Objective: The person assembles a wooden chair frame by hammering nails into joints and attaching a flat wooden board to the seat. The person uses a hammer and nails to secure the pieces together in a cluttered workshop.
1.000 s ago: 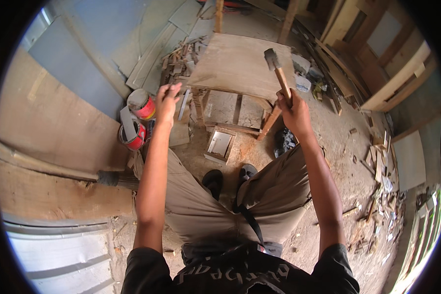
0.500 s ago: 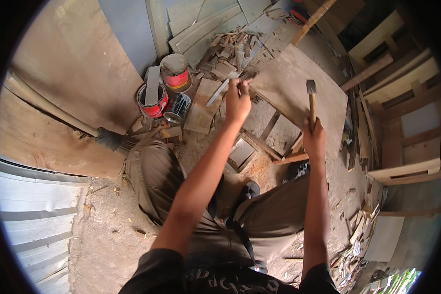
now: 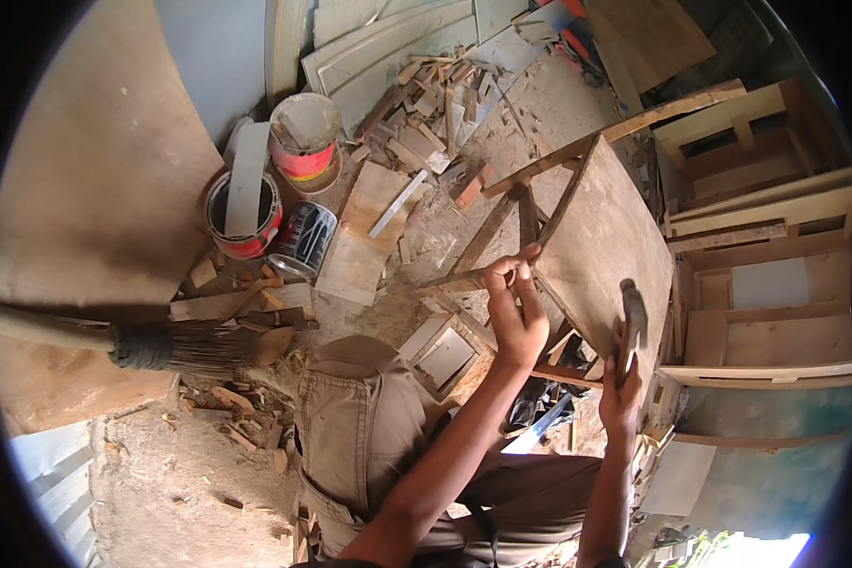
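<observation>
My left hand (image 3: 519,317) is closed in a pinch at the left edge of a flat wooden board (image 3: 615,237); whatever lies between its fingertips is too small to make out. My right hand (image 3: 621,393) grips the handle of a hammer (image 3: 632,308), its head over the right part of the board. The board rests tilted on a wooden frame (image 3: 488,232), whose bars stick out at the left and top. Below my left hand, part of the frame is hidden by my forearm.
Two red-banded buckets (image 3: 303,142) and a dark tin (image 3: 303,239) stand at the left. Near them lies a stick broom (image 3: 194,346). A scrap pile (image 3: 435,114) sits at the back. Wooden cabinet frames (image 3: 762,284) line the right side. A shiny strip (image 3: 540,424) lies by my legs.
My view has shifted. The hammer, raised upright before, is now tilted over the board. My left hand is still pinched at the board's edge.
</observation>
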`<state>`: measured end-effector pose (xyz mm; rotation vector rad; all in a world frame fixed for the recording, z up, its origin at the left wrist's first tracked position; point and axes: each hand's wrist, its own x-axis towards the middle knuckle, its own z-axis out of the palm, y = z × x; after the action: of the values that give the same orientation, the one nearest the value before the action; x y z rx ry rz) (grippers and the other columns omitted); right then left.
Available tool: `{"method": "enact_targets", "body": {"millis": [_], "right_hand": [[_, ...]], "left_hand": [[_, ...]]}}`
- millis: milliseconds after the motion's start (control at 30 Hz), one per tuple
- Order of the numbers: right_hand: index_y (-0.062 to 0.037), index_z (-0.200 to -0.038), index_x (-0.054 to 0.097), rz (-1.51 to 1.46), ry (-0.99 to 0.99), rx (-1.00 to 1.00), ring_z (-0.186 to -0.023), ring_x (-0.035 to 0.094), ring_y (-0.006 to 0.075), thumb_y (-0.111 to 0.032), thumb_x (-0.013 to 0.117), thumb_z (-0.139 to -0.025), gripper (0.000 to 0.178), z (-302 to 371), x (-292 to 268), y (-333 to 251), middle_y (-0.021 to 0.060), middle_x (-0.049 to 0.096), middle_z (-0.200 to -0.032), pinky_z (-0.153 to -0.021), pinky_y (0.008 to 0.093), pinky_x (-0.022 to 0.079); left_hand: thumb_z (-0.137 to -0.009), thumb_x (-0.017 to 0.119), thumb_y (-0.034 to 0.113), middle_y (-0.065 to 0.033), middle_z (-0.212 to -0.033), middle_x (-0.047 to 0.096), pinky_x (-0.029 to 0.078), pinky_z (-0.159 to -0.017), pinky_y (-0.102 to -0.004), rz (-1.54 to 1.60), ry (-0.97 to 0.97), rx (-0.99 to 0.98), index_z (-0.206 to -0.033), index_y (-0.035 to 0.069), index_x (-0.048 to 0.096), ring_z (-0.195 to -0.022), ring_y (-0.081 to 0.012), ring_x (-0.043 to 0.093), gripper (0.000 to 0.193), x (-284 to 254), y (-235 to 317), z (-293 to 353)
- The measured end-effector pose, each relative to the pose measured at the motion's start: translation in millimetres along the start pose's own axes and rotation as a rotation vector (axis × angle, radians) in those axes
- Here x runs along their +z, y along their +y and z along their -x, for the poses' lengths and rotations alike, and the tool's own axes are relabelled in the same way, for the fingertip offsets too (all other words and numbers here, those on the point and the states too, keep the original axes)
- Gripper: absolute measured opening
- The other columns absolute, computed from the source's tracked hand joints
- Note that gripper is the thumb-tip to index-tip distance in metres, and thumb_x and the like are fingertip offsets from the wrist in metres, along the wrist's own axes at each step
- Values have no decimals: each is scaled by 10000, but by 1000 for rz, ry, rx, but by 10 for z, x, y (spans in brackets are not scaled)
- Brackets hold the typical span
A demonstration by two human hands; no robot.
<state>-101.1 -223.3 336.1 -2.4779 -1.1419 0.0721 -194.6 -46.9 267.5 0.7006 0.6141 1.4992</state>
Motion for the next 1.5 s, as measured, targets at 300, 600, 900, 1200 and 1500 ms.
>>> {"method": "enact_targets", "body": {"millis": [300, 600, 900, 1200, 1500], "right_hand": [[20, -1380, 421, 290, 47, -488, -1343, 388, 443, 61, 403, -785, 596, -116, 148, 39, 271, 448, -1407, -1120, 537, 294], [26, -1340, 461, 288, 75, -520, -1316, 426, 445, 73, 433, -800, 543, -135, 162, 82, 265, 477, -1387, -1105, 532, 322], [-9, -1321, 495, 261, 47, -509, -1316, 427, 438, 114, 446, -743, 593, -132, 103, 42, 260, 473, -1394, -1103, 520, 342], [2, -1286, 514, 269, 66, -513, -1310, 434, 430, 157, 440, -688, 622, -197, 89, 5, 252, 484, -1384, -1106, 508, 357], [23, -1263, 532, 241, 60, -458, -1305, 437, 436, 159, 421, -662, 626, -137, 117, -14, 262, 481, -1381, -1106, 511, 351]], "left_hand": [[-986, 459, 9, -190, -1188, 598, 467, -938, -330, -58, -56, 79, -1121, 15, 431, -1105, -232, 599, 138, -108, -140, -66], [-961, 475, -33, -172, -1166, 594, 483, -893, -340, -192, -59, 187, -1119, 13, 464, -1059, -248, 608, 165, -127, -181, -71], [-949, 487, -48, -165, -1161, 594, 487, -890, -350, -199, -49, 213, -1120, 17, 474, -1056, -258, 608, 183, -128, -191, -58], [-985, 459, 1, -169, -1185, 605, 465, -865, -313, -224, -91, 120, -1132, 11, 457, -1014, -178, 594, 147, -123, -73, -101], [-983, 479, 14, -146, -1171, 623, 457, -839, -280, -207, -74, 112, -1118, 21, 473, -969, -132, 581, 136, -165, -84, -86]]}}
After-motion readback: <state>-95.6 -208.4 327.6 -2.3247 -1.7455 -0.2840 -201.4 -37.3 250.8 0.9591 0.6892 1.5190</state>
